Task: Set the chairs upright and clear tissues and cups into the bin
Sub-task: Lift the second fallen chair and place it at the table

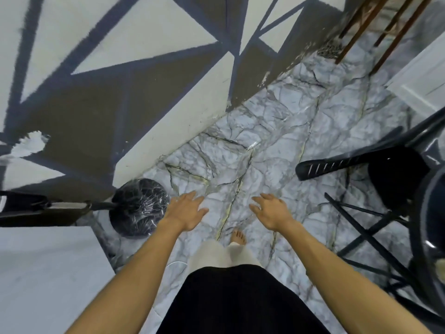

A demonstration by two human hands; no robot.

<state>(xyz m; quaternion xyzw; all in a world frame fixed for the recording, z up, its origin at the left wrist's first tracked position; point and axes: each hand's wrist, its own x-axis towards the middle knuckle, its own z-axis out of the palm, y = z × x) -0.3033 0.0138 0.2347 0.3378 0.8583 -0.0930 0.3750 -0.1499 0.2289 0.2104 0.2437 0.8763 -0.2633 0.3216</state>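
Marble floor (277,131) everywhere, and we're standing on it with both hands out in front and nothing in either. Left hand (185,210) is spread flat, fingers wide, holding nothing. Right hand (272,210) is loosely open, fingers a bit curled, also holding nothing.

Taking the bin (139,208) as our landmark: it's the round one with a black liner, against the patterned wall (120,80), and our left hand hovers just beside it. No tissues or cups anywhere we can see, tbh.

The black chair (390,174) is well across the floor from the bin, far side of the right hand. We're guessing it's tipped over, since its thin legs (361,237) splay toward us and the slatted back (320,167) points toward the bin, so its long axis runs roughly crosswise. Right hand is clearly the nearer 1, so we'd probably turn that way.
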